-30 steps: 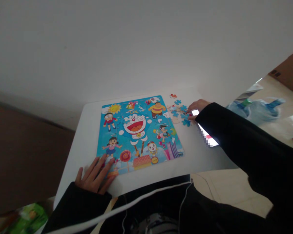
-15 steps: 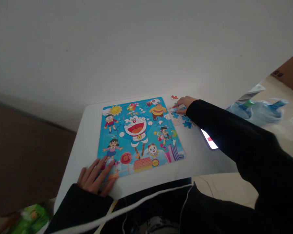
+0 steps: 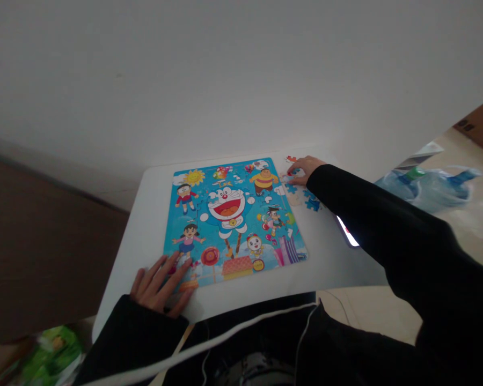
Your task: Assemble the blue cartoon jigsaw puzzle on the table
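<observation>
A blue cartoon jigsaw puzzle (image 3: 207,236) lies flat on a white table, its picture showing a large blue-and-white cat with smaller figures around it. My left hand (image 3: 161,284) rests with fingers spread on the puzzle's lower left corner. Past the puzzle's upper right edge, my right hand (image 3: 308,170) has its thumb and fingers curled around a puzzle piece (image 3: 295,172) with white, red and blue on it. Loose blue pieces (image 3: 312,201) lie beside that hand, and an orange piece (image 3: 291,158) sits just behind it. The fingers partly cover the pile.
A phone with a lit screen (image 3: 348,233) lies under my right forearm. The white table (image 3: 132,225) stands against a wall (image 3: 225,80). Large clear water bottles (image 3: 438,187) are on the floor at right. A white cable (image 3: 225,338) crosses in front of me.
The view has shifted slightly. My right hand stays at the loose pieces, its fingers moving a little, and the piece between them shows more clearly. My left hand keeps its place on the puzzle.
</observation>
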`<state>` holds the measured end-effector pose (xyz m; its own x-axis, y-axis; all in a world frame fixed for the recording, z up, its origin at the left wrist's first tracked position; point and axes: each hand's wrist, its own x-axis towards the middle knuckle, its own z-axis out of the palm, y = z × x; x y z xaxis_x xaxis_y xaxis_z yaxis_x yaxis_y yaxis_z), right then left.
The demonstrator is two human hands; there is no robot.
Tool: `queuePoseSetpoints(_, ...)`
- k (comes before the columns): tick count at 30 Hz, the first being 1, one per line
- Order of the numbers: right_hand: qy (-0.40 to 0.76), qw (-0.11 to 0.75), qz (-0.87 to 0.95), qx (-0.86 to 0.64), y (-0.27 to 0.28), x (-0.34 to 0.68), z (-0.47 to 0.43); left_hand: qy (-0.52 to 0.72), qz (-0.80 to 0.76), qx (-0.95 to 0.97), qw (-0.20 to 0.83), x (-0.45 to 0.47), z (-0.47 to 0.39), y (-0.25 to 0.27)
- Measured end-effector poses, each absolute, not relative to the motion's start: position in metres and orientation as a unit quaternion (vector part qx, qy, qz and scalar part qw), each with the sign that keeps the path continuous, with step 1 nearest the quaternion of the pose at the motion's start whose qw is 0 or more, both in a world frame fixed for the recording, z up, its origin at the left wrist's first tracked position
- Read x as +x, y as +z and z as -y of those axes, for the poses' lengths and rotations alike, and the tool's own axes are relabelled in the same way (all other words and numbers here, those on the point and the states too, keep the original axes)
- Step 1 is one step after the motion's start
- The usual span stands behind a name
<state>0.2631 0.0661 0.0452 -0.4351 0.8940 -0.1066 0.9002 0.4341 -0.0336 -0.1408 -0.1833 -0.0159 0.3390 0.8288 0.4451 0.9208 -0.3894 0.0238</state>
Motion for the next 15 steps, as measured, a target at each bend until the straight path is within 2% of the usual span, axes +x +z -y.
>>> queuePoseSetpoints(9, -0.299, -0.177, -0.725, 0.595, 0.056, 0.255, -0.044, -0.185, 0.554, -0.8, 0.136, -0.134, 0.185, -0.011)
queuePoseSetpoints(15, -0.491, -0.173, -0.703, 0.485, 0.066, 0.193, 0.007, -0.22, 0.54, -0.799, 0.145, -0.118, 0.192, -0.002)
